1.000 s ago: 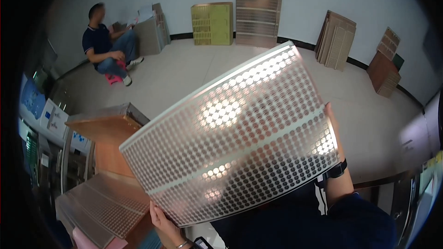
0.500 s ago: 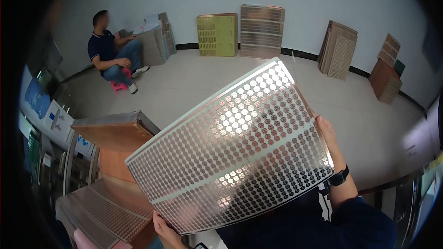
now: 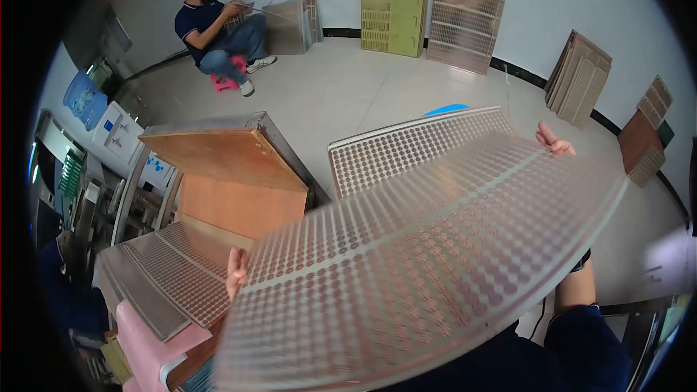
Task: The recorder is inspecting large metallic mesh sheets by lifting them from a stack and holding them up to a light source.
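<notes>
A large thin circuit board panel (image 3: 428, 247) with rows of round copper-coloured patterns lies across my view, blurred by motion. My left hand (image 3: 236, 274) grips its left edge, and only some fingers show. At the far right edge my right hand (image 3: 555, 141) holds on, with one finger raised. Just beyond the held panel is a stack of similar panels (image 3: 406, 147), partly covered by it. More dotted panels (image 3: 170, 276) lie at the left, in front of a wooden box with a tilted lid (image 3: 218, 152).
Pink sheets (image 3: 149, 345) hang beside the left panels. Beyond, a person (image 3: 210, 29) sits on a pink stool (image 3: 229, 76). Against the wall lean a yellow-green panel stack (image 3: 393, 22), a copper-toned stack (image 3: 465, 25) and others (image 3: 579, 76). A water dispenser (image 3: 116, 131) stands left.
The held panel has swung from steeply tilted to flatter and closer, uncovering the stack beyond it. My view has shifted, and the seated person's hands are raised, holding something thin.
</notes>
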### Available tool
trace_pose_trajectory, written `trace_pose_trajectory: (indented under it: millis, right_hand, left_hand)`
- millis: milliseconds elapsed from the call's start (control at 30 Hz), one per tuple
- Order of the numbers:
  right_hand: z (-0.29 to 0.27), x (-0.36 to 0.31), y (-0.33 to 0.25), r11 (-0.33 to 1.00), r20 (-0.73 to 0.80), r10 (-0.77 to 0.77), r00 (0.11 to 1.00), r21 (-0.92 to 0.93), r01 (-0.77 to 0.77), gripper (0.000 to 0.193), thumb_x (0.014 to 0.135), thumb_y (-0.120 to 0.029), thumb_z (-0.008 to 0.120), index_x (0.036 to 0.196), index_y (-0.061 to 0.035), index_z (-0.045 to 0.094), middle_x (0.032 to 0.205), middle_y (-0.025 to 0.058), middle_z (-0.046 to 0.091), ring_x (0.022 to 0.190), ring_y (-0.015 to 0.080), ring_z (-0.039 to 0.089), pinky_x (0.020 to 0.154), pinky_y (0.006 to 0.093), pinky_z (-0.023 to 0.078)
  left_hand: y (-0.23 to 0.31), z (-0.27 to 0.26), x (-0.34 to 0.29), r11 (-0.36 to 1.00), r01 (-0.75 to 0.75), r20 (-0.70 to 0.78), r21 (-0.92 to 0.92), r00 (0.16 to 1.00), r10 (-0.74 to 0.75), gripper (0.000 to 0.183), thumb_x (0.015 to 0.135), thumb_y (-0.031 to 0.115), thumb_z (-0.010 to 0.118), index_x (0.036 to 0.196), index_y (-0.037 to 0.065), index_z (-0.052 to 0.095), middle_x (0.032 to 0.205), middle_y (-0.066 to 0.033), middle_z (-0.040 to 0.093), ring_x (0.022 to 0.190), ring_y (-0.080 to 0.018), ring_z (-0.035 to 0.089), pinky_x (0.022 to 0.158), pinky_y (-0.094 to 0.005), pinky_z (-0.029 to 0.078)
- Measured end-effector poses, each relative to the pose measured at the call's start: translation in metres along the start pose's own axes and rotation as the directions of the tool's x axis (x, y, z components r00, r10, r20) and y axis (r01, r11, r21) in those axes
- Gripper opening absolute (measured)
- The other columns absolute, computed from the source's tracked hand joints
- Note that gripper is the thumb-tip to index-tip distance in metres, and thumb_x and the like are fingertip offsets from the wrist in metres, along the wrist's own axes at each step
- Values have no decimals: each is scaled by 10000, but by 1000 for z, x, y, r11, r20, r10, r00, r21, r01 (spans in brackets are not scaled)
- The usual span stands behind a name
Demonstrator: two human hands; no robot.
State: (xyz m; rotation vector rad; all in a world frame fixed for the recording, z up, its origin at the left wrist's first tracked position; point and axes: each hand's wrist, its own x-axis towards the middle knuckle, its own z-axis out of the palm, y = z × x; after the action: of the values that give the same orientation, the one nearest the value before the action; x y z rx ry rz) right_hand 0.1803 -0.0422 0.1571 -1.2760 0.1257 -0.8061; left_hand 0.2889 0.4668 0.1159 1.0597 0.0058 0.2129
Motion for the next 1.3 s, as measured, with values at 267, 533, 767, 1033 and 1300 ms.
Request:
trace_pose_trajectory:
  millis: [267,533,767,1033,1300]
  right_hand:
    - [64,-46,-40,959,63,102,993,-271,-81,474,924,-198,468,1349,-42,330,1289,139,450,1051,160,546,886,264,477]
    - [87,-15,-10,731,332,589,736,169,-661,359,939,-241,438,1185,11,507,1072,125,610,888,138,626,742,240,524]
    - [222,-23,84,896,593,340,730,32,-443,281,893,-130,523,1103,53,484,916,112,620,697,143,617,581,244,513]
    - [380,-122,217,925,682,338,649,-366,-96,277,873,-215,547,820,57,555,700,130,597,653,196,572,611,338,460]
    - [401,-171,201,996,983,83,166,-79,-32,502,855,-105,512,1331,-34,372,1276,204,474,1161,282,489,954,351,390]
  left_hand:
    - [-5,25,1,937,135,12,-322,990,-138,227,911,180,424,1111,110,505,1139,-71,560,1012,-183,579,833,-350,543]
    - [23,17,-9,793,336,93,-508,937,-337,314,916,186,432,1203,59,455,1133,-127,537,1033,-201,559,863,-360,497]
    - [-64,-17,-25,877,446,96,-178,895,-436,339,927,204,473,1225,43,462,1082,-108,585,956,-185,590,801,-324,519]
    - [-92,-38,-76,769,625,86,133,766,-637,308,936,206,462,1192,44,521,1091,-99,595,913,-169,593,792,-290,492]
    - [-110,-50,-61,779,609,-22,146,790,-613,227,926,175,471,1082,39,563,1009,-75,613,864,-168,606,746,-298,499]
